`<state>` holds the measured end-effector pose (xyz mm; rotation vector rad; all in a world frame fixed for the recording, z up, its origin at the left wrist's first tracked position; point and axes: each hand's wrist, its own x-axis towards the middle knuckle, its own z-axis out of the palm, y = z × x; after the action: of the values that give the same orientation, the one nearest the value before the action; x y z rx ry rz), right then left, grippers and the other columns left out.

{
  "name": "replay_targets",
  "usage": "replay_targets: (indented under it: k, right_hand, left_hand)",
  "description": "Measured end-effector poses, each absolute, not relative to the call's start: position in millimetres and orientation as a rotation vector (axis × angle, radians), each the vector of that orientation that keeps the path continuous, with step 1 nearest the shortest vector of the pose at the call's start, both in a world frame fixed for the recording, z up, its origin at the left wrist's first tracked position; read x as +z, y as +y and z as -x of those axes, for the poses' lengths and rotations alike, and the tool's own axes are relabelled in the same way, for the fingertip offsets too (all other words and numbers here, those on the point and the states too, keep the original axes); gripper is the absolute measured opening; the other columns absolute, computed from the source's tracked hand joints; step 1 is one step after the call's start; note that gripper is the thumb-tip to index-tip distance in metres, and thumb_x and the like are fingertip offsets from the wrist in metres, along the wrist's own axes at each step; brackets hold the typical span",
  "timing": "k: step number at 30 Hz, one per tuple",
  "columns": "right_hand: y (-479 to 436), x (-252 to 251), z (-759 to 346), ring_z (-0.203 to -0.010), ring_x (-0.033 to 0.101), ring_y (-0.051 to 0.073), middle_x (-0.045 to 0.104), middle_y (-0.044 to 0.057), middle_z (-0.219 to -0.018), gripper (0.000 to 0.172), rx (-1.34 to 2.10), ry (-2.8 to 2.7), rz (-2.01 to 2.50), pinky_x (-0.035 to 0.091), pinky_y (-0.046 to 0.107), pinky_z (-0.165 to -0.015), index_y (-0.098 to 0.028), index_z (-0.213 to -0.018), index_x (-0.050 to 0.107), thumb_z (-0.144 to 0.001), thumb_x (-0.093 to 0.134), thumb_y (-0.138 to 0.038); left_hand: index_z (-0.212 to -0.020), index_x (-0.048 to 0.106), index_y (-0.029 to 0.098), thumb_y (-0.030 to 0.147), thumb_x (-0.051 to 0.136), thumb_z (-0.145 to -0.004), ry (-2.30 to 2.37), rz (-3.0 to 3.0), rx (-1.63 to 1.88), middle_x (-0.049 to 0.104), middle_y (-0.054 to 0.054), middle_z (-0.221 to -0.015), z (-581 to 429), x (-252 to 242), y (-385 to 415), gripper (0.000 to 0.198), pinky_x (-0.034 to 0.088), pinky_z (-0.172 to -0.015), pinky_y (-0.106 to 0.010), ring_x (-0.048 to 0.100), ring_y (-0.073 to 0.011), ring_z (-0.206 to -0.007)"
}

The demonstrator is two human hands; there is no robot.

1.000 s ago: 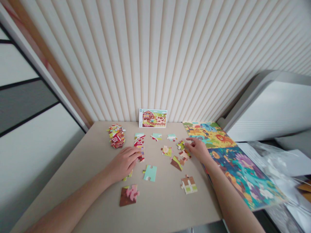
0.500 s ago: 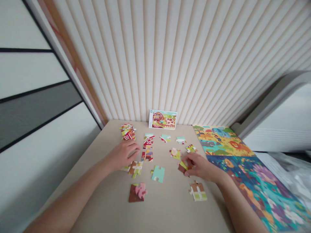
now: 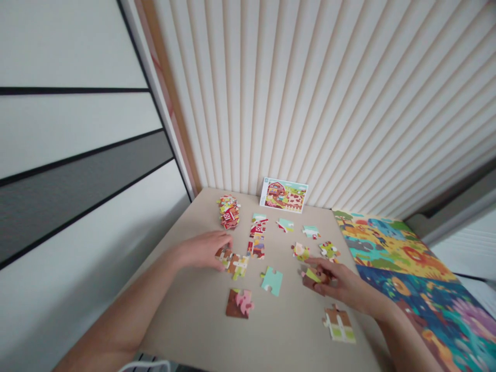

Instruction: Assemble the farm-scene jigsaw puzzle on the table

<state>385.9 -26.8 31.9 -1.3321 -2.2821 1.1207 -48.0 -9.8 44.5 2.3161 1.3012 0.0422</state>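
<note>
**Held.** 1 brown piece with a green patch, pinched narrowly between the fingers of the right hand, near the right edge of the table. A second piece may be tucked under the fingers; this cannot be told.

**Touched.** 1 joined group of about 3 pieces, mid-table toward the left. The left hand lies flat and narrow beside it, fingertips on its near end, with no clear grip.

**Laid out, face up, spaced apart so each shows.**
- 1 column of about 3 red-barn pieces, just right of the left hand.
- 3 pale teal pieces in a row near the far edge, the first at the column's head, including 1.
- 2 small pieces, just beyond the right hand.
- 1 larger teal piece, mid-table.
- 1 brown-and-pink piece, toward the near edge.
- 1 brown-and-green piece, at the near right.

**Heaped.** 1 stack of unsorted pieces, far left corner, kept off the working area.

**Propped.** 1 farm picture card, upright against the wall at the far edge, facing the person for easy viewing.

**Beside.** 1 large animal puzzle mat, overlapping the right edge.
</note>
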Motion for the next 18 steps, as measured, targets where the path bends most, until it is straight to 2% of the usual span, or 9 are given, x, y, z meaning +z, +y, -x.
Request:
replay_targets:
  k: [2, 5, 8, 10, 12, 14, 18]
  right_hand:
    - [-23, 29, -388, -0.091, 0.064, 0.024, 0.071, 0.005, -0.104, 0.037, 1.034, -2.288, 1.313, 0.050, 0.031, -0.078, -0.030, -0.120, 0.069, -0.084, 0.066, -0.037]
    - [-17, 24, -392, -0.083, 0.063, 0.024, 0.071, 0.006, -0.094, 0.027, 0.882, -2.260, 1.371, 0.050, 0.031, -0.071, -0.027, -0.107, 0.072, -0.088, 0.062, -0.042]
    - [-13, 21, -398, -0.071, 0.061, 0.021, 0.068, 0.004, -0.085, 0.040, 0.808, -2.138, 1.436, 0.049, 0.031, -0.063, -0.025, -0.123, 0.065, -0.090, 0.060, -0.047]
    - [-11, 20, -403, -0.065, 0.061, 0.019, 0.066, 0.003, -0.083, 0.051, 0.865, -2.053, 1.452, 0.051, 0.031, -0.060, -0.025, -0.136, 0.055, -0.091, 0.059, -0.049]
    - [-9, 20, -408, -0.063, 0.063, 0.018, 0.065, 0.003, -0.083, 0.056, 0.973, -1.954, 1.455, 0.054, 0.032, -0.059, -0.025, -0.139, 0.049, -0.091, 0.059, -0.051]
    - [-9, 20, -411, -0.066, 0.067, 0.020, 0.066, 0.004, -0.087, 0.056, 1.075, -1.837, 1.435, 0.057, 0.033, -0.058, -0.024, -0.135, 0.048, -0.089, 0.062, -0.054]
    - [-10, 23, -409, -0.069, 0.069, 0.020, 0.069, 0.005, -0.093, 0.049, 1.160, -1.729, 1.402, 0.058, 0.033, -0.057, -0.024, -0.118, 0.049, -0.084, 0.068, -0.054]
  left_hand:
    - [-0.097, 0.060, 0.021, 0.034, 0.078, -0.068, 1.306, -2.279, 0.004, 0.061, -0.001, -0.096, 48, 45, -9, 0.036, 0.045, -0.070, -0.026, 0.059, -0.0197, -0.084]
    - [-0.092, 0.058, 0.020, 0.035, 0.076, -0.068, 1.291, -2.246, -0.023, 0.059, 0.000, -0.093, 51, 45, -7, 0.033, 0.042, -0.065, -0.025, 0.057, -0.0181, -0.079]
    - [-0.091, 0.057, 0.020, 0.035, 0.072, -0.072, 1.268, -2.222, -0.019, 0.059, 0.001, -0.092, 53, 45, -6, 0.028, 0.041, -0.064, -0.024, 0.056, -0.0169, -0.078]
    - [-0.090, 0.057, 0.020, 0.035, 0.068, -0.076, 1.231, -2.220, -0.026, 0.060, 0.001, -0.091, 54, 46, -7, 0.024, 0.040, -0.063, -0.024, 0.056, -0.0165, -0.077]
    - [-0.091, 0.057, 0.020, 0.035, 0.065, -0.078, 1.190, -2.221, -0.038, 0.061, 0.001, -0.091, 52, 46, -8, 0.021, 0.041, -0.064, -0.024, 0.057, -0.0166, -0.078]
    - [-0.096, 0.058, 0.020, 0.035, 0.064, -0.078, 1.171, -2.198, -0.032, 0.063, 0.000, -0.094, 49, 47, -10, 0.024, 0.041, -0.066, -0.024, 0.058, -0.0170, -0.080]
    - [-0.117, 0.056, 0.022, 0.035, 0.065, -0.075, 1.204, -2.106, -0.001, 0.065, -0.001, -0.100, 41, 48, -15, 0.046, 0.043, -0.069, -0.025, 0.061, -0.0196, -0.086]
